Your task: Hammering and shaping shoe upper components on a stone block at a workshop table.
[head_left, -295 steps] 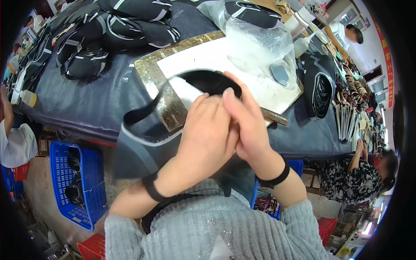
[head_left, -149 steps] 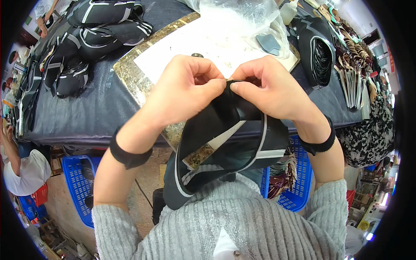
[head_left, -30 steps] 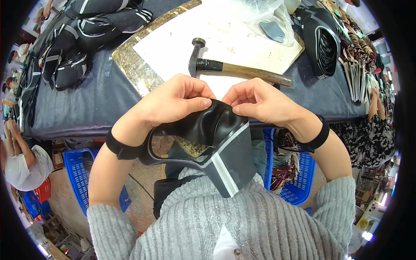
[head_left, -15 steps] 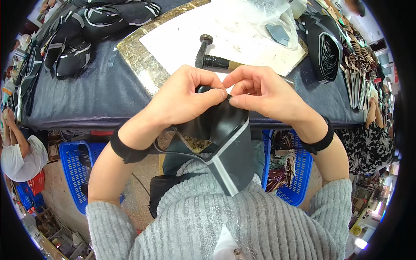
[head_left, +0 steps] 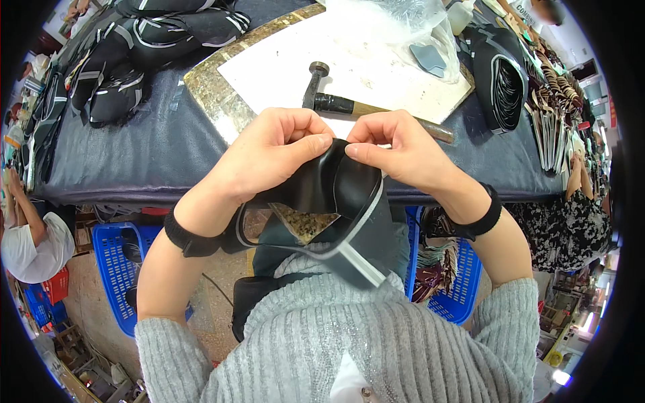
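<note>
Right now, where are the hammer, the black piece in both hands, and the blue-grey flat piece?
Hammer [head_left: 336, 104]: head view, black section of its handle.
Black piece [head_left: 354, 186]: head view, glossy upper part.
Blue-grey flat piece [head_left: 428, 59]: head view, middle of its face.

a person's left hand [head_left: 279, 151] and right hand [head_left: 406, 154] are pinching the top edge of a black piece with pale trim [head_left: 356, 185] between thumbs and fingers; it is hanging over the lap. just beyond, a hammer [head_left: 334, 103] is lying on a white sheet [head_left: 269, 64] over a speckled slab [head_left: 213, 94] on a dark desk [head_left: 134, 161]. black pale-edged pieces [head_left: 161, 33] are lying heaped at left. blue baskets [head_left: 463, 285] are standing below, on either side.
</note>
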A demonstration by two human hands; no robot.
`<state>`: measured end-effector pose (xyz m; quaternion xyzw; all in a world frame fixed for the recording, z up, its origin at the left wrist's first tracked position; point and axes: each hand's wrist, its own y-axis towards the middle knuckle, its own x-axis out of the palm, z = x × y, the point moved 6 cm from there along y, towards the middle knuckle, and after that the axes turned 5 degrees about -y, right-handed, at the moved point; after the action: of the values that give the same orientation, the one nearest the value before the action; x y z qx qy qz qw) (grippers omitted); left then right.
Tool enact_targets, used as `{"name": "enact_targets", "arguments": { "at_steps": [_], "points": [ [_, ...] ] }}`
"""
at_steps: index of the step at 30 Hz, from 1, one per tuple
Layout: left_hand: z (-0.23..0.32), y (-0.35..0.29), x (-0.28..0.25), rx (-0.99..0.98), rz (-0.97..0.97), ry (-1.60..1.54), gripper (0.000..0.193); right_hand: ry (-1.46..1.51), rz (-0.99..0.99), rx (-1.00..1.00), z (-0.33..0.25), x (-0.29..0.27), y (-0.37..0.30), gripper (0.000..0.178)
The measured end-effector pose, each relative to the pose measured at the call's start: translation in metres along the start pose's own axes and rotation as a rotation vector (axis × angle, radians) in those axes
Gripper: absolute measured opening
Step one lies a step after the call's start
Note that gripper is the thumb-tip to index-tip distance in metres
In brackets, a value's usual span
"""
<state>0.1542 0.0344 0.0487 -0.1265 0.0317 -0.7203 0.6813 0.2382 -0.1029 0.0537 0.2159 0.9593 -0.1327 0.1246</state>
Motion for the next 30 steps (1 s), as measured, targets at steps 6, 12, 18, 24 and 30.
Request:
{"name": "enact_targets", "arguments": {
  "at_steps": [6,12,18,24,30],
  "points": [
    [0.014,-0.017,-0.011,0.030,-0.094,0.438,0.018,-0.018,0.110,0.023,-0.011,-0.048,-0.017,0.008],
    [0.112,0.012,-0.015,0.167,0.098,0.169,0.019,-0.171,0.268,-0.201,-0.091,-0.126,-0.009,0.023],
    [0.148,0.060,-0.019,0.256,0.095,0.138,0.016,0.036,0.451,-0.128,-0.102,-0.180,-0.014,0.027],
    [0.124,0.101,-0.004,0.072,-0.124,-0.150,0.012,0.193,0.284,-0.077,-0.087,-0.200,-0.038,0.023],
    [0.111,0.124,0.017,0.031,-0.235,-0.187,0.012,0.195,0.207,-0.075,-0.074,-0.203,-0.060,0.023]
  ]
}}
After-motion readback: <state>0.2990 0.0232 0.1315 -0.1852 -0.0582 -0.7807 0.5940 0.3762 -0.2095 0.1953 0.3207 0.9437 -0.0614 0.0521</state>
